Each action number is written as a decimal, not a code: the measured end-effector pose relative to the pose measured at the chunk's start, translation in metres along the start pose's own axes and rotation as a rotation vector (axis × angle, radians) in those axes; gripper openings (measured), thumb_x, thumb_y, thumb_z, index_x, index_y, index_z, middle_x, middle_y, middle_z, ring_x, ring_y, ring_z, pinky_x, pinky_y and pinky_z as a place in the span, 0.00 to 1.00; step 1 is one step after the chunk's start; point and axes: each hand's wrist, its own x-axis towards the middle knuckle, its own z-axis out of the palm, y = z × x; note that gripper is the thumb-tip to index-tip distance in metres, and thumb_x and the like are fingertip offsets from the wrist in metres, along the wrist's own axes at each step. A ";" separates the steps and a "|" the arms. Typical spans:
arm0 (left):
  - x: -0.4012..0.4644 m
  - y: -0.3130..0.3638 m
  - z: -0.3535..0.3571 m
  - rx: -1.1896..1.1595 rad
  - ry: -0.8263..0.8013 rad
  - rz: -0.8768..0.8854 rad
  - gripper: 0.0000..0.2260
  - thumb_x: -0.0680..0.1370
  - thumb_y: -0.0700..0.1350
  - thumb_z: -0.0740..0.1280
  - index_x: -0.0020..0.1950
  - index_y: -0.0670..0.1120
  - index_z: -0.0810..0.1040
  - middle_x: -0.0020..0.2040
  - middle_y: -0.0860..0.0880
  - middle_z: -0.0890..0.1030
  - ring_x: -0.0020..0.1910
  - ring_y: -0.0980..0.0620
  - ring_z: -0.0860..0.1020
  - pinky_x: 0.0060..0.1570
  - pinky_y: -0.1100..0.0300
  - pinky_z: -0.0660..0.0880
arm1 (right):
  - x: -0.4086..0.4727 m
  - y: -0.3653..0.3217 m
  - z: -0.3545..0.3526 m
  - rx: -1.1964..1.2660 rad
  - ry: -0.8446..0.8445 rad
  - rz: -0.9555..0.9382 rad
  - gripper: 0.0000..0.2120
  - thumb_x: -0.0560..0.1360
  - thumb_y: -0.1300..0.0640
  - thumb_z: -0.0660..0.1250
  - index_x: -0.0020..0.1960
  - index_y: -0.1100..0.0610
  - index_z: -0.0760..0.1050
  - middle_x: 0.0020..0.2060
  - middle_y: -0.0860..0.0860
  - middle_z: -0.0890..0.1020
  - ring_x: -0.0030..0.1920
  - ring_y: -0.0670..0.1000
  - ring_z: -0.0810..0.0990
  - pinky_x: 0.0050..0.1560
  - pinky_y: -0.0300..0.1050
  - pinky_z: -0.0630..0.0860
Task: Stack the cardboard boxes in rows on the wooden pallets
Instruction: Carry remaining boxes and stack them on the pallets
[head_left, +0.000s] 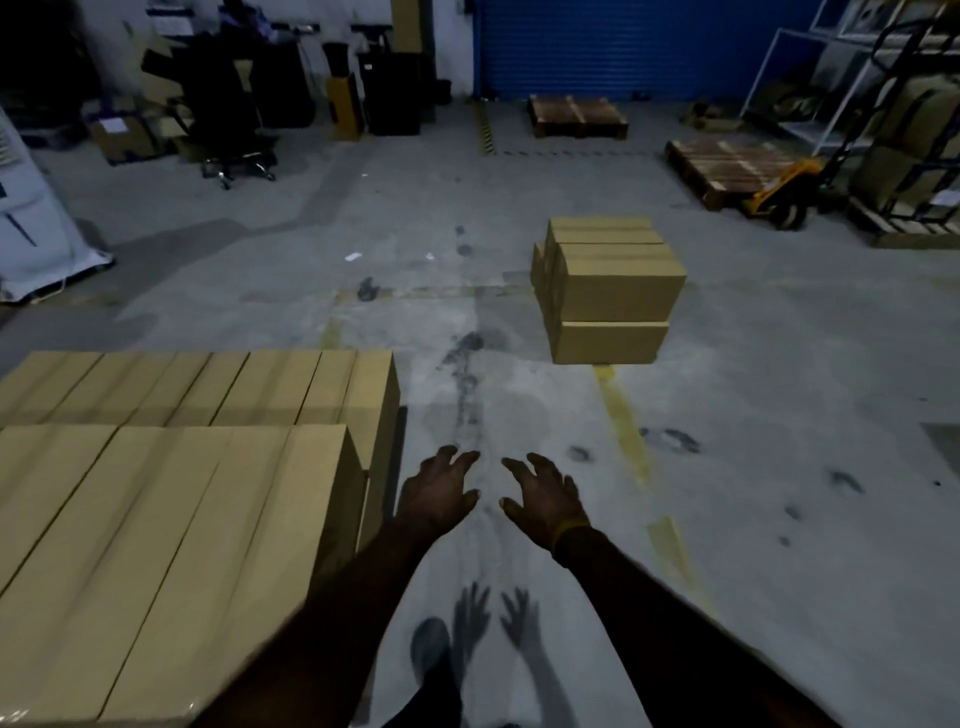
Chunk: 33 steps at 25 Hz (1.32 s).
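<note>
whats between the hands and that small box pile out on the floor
Only bare concrete floor with dark stains and a yellow line, seen in the head view.

Both arms reach forward from the bottom of the frame to lower centre. The left hand (439, 496) and right hand (543, 499) are side by side, apart, palms down, fingers spread, holding nothing.
</note>
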 end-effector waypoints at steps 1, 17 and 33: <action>0.016 -0.002 -0.001 0.006 -0.002 0.002 0.29 0.79 0.55 0.65 0.78 0.55 0.61 0.77 0.46 0.61 0.72 0.42 0.66 0.65 0.46 0.71 | 0.014 0.003 -0.005 0.003 0.003 0.006 0.30 0.80 0.45 0.61 0.79 0.45 0.54 0.79 0.54 0.53 0.78 0.55 0.51 0.76 0.60 0.49; 0.342 -0.038 -0.102 0.083 -0.073 0.170 0.29 0.80 0.55 0.64 0.79 0.55 0.58 0.78 0.46 0.59 0.73 0.42 0.64 0.65 0.46 0.71 | 0.312 0.016 -0.112 0.044 0.123 0.201 0.30 0.80 0.43 0.60 0.79 0.44 0.54 0.79 0.53 0.54 0.78 0.55 0.52 0.75 0.61 0.51; 0.707 0.010 -0.137 0.076 -0.097 0.195 0.29 0.80 0.59 0.61 0.79 0.59 0.55 0.79 0.50 0.56 0.76 0.46 0.61 0.66 0.51 0.69 | 0.634 0.136 -0.252 0.059 0.069 0.274 0.30 0.81 0.43 0.57 0.80 0.44 0.50 0.79 0.55 0.51 0.79 0.56 0.49 0.76 0.60 0.48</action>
